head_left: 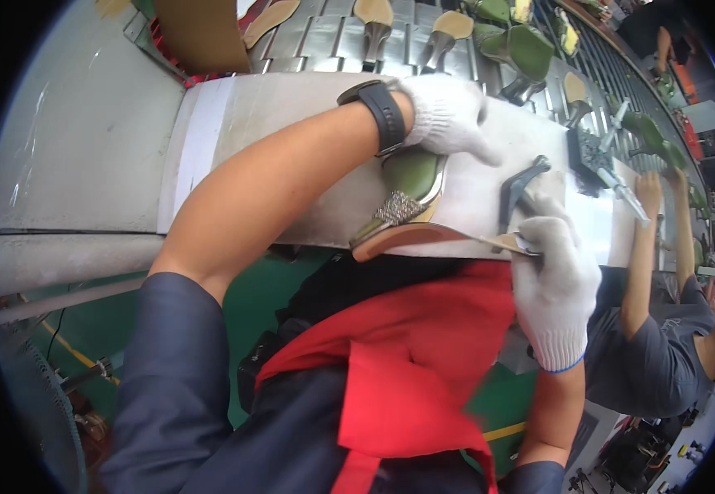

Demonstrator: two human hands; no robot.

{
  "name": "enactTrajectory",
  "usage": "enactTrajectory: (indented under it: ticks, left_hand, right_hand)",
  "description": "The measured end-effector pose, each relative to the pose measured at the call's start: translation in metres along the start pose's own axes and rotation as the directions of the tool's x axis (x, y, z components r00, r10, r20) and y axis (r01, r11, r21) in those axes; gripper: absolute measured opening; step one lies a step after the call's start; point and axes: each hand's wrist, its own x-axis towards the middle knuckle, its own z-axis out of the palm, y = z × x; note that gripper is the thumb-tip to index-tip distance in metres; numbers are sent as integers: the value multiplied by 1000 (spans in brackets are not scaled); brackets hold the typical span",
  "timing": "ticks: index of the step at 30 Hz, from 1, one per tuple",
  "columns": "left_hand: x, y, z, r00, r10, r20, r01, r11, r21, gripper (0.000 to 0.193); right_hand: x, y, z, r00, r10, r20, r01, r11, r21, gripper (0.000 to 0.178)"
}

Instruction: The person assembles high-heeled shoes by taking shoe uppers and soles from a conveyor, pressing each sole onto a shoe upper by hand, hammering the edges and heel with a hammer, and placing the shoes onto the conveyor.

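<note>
My left hand (pixel 448 115), in a white knitted glove, is above the grey work surface with one digit pointing toward the lower right; its other fingers are hidden. Just below it is a green shoe (pixel 411 177) with a glittering band, partly covered by my wrist. A brown curved shoe sole (pixel 419 235) stretches along the near edge, close to the shoe's toe. My gloved right hand (pixel 551 280) pinches the narrow end of this sole. Beyond that hand, a dark grey angled piece (pixel 519 193) stands on the surface; its kind is unclear.
A metal slat conveyor (pixel 316 37) with tan soles (pixel 374 11) and green shoes (pixel 529 53) runs along the far side. A metal clamp-like fixture (pixel 600 156) sits to the right. At far right, another person (pixel 654 346) reaches toward the line.
</note>
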Motion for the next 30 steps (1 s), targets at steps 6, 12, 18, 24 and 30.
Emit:
enactTrajectory:
  ticks: [6,12,18,24,30]
  left_hand:
    - [-40,-42,16,920,126,-371,-328,764,-556,38]
    - [-97,-45,34,882,107,-458,-448,492,-747,31]
    - [-100,-54,50,840,73,-538,-505,472,-723,56]
    - [-101,-56,52,846,20,-533,-465,517,-718,117]
    - [-101,-58,54,847,17,-531,-470,490,-734,118]
  right_hand:
    - [14,-21,2,924,218,-315,-39,871,489,74]
    - [47,-52,13,986,-156,-58,157,759,632,68]
    - [58,-68,14,923,-359,-142,386,873,298,42]
    - [53,-59,33,889,-451,-80,457,858,235,62]
    - [55,-63,39,893,-443,-83,450,872,192,64]
